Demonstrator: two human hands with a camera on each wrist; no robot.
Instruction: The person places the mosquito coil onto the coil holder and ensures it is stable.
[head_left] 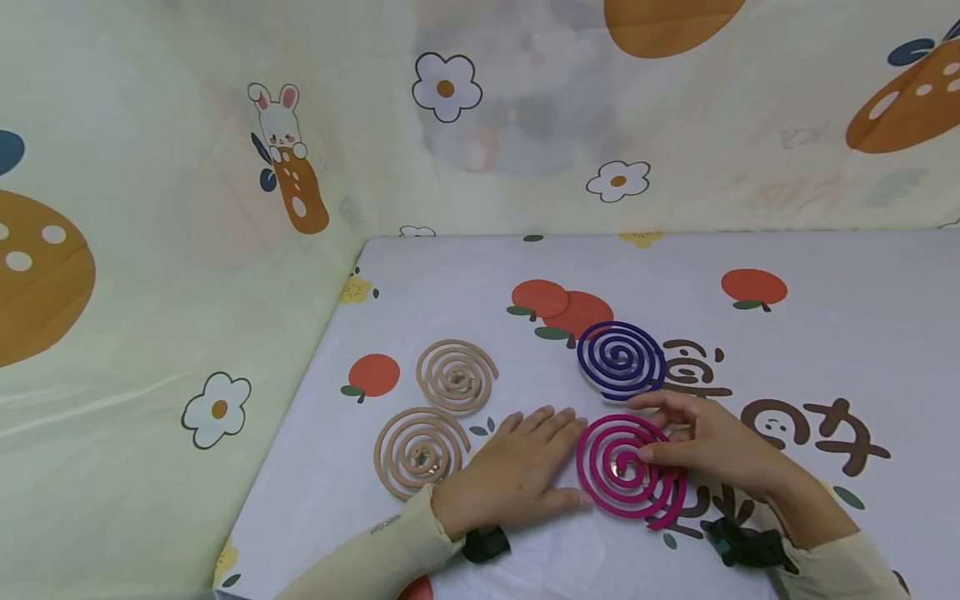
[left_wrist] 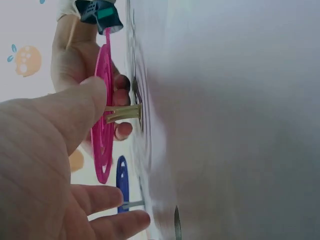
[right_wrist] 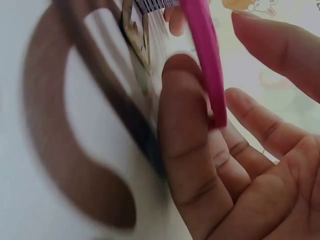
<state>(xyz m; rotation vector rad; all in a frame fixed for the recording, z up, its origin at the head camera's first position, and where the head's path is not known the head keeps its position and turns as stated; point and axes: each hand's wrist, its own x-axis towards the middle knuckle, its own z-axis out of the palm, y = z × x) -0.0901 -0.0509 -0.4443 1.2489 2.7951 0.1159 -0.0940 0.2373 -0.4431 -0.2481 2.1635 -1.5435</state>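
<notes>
A pink mosquito coil (head_left: 618,508) stands level on a small metal stand (left_wrist: 125,113), raised off the table. My right hand (head_left: 705,442) holds its right side, with the thumb over the top and several fingers curled beneath, as the right wrist view shows. Just left of that coil, my left hand (head_left: 525,471) lies with its fingers straight, its thumb and index fingertips close to the rim; whether they touch it I cannot tell. Behind the pink coil sits a dark blue mosquito coil (head_left: 621,360), also raised on a stand.
Two tan mosquito coils, a rear one (head_left: 431,350) and a front one (head_left: 382,446), lie left of my hands, metal pieces at their centres. A white printed cloth (head_left: 450,283) covers the table. Patterned curtains (head_left: 510,192) stand behind and at the left.
</notes>
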